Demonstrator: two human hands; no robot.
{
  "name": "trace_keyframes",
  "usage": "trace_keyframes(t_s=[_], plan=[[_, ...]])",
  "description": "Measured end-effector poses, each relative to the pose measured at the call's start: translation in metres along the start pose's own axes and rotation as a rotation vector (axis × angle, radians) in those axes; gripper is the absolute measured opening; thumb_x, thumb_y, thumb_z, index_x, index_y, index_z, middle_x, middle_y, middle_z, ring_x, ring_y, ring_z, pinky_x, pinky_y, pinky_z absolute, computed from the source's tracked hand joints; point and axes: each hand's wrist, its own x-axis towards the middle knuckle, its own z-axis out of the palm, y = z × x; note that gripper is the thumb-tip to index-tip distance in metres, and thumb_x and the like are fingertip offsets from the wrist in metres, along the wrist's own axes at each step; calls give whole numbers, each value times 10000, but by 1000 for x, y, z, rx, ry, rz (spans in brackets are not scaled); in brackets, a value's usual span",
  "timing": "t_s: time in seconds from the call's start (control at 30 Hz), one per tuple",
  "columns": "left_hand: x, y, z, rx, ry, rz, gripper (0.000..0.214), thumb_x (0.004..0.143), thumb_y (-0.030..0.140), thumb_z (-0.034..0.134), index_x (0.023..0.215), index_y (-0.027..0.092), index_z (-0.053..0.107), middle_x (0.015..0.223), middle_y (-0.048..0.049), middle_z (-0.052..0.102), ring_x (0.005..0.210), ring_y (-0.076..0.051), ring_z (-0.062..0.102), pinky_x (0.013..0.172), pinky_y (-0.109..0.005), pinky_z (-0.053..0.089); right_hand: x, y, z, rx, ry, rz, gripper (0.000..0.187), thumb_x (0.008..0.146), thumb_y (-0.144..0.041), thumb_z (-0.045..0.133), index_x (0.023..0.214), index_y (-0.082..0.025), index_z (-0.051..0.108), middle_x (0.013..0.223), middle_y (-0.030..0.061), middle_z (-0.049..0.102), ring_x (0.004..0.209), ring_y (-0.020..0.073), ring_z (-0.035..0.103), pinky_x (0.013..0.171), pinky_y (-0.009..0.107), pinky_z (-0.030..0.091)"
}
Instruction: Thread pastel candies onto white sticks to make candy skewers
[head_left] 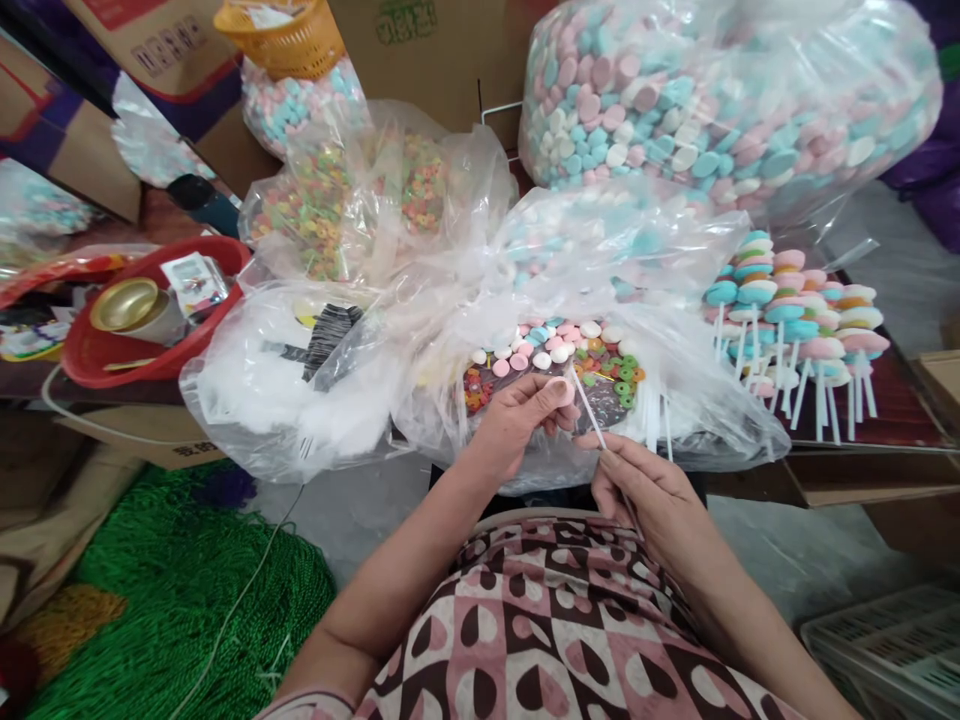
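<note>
Left hand [525, 415]: held over the open bag, thumb and forefinger pinched on a small pink candy disc [564, 390].
Right hand [645, 490]: closed narrowly around the lower end of a thin white stick [590, 412]; the stick slants up and left towards the disc.
Contact: the stick's tip meets the pink disc at the left fingertips; whether it has gone in cannot be told.
Step in hand (judgement): threading a candy onto the stick, apparently the first piece, since the shaft shows bare.
Supply: an open plastic bag [675, 400] just beyond the hands, holding loose pink, white and blue discs and green and orange ring candies [611, 372] on a dark base.
Finished pieces: loaded sticks [795, 310], stacked with pastel discs, lie at the right, well apart from the hands.
Bulk stock: a large clear sack of pastel discs [720, 90] at the rear right.
Other items: a red basin [97, 355] with a gold lid at the left; green netting [172, 590] on the floor.
Next move calls for (judgement): a straight push along the stick's axis with the disc held square, and gentle force so the candy does not crack.
</note>
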Motion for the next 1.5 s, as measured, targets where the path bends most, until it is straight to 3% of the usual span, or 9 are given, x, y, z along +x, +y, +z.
trace_keyframes(t_s=[0.2,0.47,0.83,1.13,1.3,1.5], plan=[[3,-4,-1,-90,-8,-4,327,758,407,733,969,166,668,680,5,669,590,-81,584,563,-216,382,-1,-1,0,6,-21,34,402,880,-476,580,1108,-156,666,448,-62,428,413,80,279,438,232,151],[6,-3,-1,-174,-2,-6,355,691,423,786,924,175,682,772,-11,680,659,-92,610,599,-221,435,-6,3,-4,-73,-31,35,364,886,-455,571,1084,-171,684,439,-70,381,424,99,278,458,252,176],[7,-7,-8,-73,-45,29,371,704,408,783,995,185,728,851,-35,705,762,-126,632,712,-258,495,-6,3,-10,-92,43,27,401,886,-465,574,1105,-147,680,443,-78,325,424,81,245,448,250,128],[9,-11,-9,-24,82,79,338,673,354,808,954,184,729,760,1,691,670,-98,608,687,-251,488,-15,-10,-9,-204,44,61,499,850,-525,573,1127,-123,678,438,-73,320,424,94,256,435,250,143],[8,-13,-13,130,101,131,368,695,344,793,1029,205,731,827,7,710,721,-103,609,727,-253,489,-16,-16,-7,-227,76,109,495,820,-512,588,1098,-116,694,445,-69,332,437,94,260,446,246,169],[4,-11,-15,598,39,401,304,821,360,676,1075,199,726,1043,-48,731,971,-179,647,884,-299,499,-19,-16,-6,-208,95,164,530,804,-534,599,1116,-114,677,491,-75,297,466,89,238,459,240,134]])
